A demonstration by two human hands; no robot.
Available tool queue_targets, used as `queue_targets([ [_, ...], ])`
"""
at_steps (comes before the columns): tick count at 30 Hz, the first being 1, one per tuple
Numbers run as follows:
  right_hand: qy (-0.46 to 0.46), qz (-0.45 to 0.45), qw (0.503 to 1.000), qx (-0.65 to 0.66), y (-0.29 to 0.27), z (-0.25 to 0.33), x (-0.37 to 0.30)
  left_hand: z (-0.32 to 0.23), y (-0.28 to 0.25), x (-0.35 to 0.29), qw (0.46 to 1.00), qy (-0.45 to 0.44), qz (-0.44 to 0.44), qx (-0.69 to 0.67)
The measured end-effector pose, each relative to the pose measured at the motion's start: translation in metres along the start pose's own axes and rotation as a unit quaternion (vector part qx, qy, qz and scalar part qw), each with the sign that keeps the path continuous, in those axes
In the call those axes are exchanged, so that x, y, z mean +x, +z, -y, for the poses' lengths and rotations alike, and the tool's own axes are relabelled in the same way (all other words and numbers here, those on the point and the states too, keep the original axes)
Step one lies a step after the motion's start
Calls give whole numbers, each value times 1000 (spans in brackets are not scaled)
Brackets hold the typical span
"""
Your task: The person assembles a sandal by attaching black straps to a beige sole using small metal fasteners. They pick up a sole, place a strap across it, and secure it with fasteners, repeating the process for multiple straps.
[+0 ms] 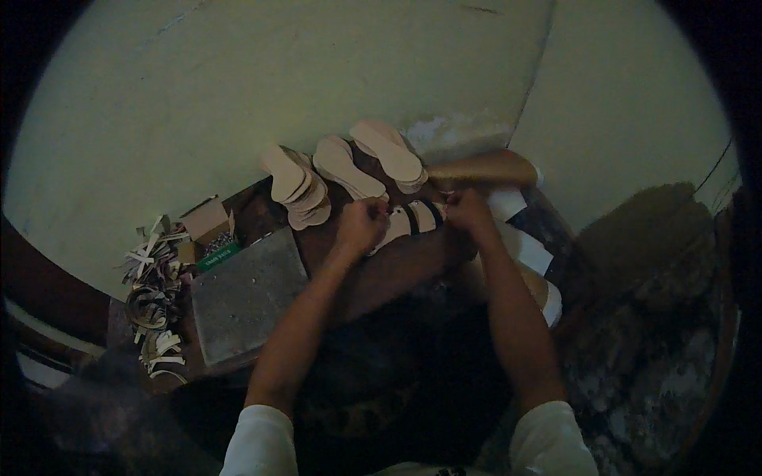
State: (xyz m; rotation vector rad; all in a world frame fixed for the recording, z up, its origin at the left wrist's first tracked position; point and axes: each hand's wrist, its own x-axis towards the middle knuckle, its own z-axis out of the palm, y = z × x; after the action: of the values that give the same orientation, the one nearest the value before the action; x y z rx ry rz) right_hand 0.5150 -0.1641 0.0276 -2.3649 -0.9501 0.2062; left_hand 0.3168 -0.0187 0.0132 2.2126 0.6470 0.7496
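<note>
Between my hands, low over the dark brown bench, lies a pale sandal sole point(402, 226) with dark straps point(426, 216) across it. My left hand point(362, 224) is closed, its fingertips pinching the sole's left side by a strap. On the other side, the fingers of my right hand point(470, 214) are closed at the sole's right end; the exact grip is too dim to make out. Just beyond my hands, beige insoles lie in three overlapping stacks: a left stack point(295, 184), a middle stack point(347, 168) and a right stack point(389, 152).
A grey slab point(250, 293) covers the bench's left part. Behind it stand a small green box point(217, 255) of small pieces and an open cardboard box point(205, 220). Strap scraps point(155, 297) heap up at the far left. A long tan rolled piece point(480, 170) and pale pieces point(530, 252) lie right. A wall point(317, 71) rises behind.
</note>
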Motion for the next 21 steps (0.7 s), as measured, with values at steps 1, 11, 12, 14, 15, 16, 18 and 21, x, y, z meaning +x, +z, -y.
queue_targets([
  [1, 10, -2, 1000, -27, -1, 1, 3, -6, 3, 0, 1000, 0, -24, 3],
  [11, -172, -154, 972, -52, 36, 75, 20, -6, -11, 20, 998, -30, -55, -32],
  [12, -172, -143, 973, -58, 38, 76, 22, -3, -12, 22, 998, -32, -49, -29],
  [14, -155, -122, 978, -71, 41, 80, 30, 2, -14, 22, 998, -36, -37, -23],
  [15, -137, -111, 981, -77, 43, 83, 32, 3, -15, 19, 998, -34, -39, -34],
  [16, -119, -99, 984, -83, 45, 85, 34, 5, -16, 17, 998, -33, -42, -44],
  [18, -137, -113, 983, -34, 46, 85, 37, 6, -18, 12, 997, -32, -36, -58],
  [21, -158, -151, 976, -22, 49, 84, 40, 8, -26, 5, 997, -34, -21, -61],
])
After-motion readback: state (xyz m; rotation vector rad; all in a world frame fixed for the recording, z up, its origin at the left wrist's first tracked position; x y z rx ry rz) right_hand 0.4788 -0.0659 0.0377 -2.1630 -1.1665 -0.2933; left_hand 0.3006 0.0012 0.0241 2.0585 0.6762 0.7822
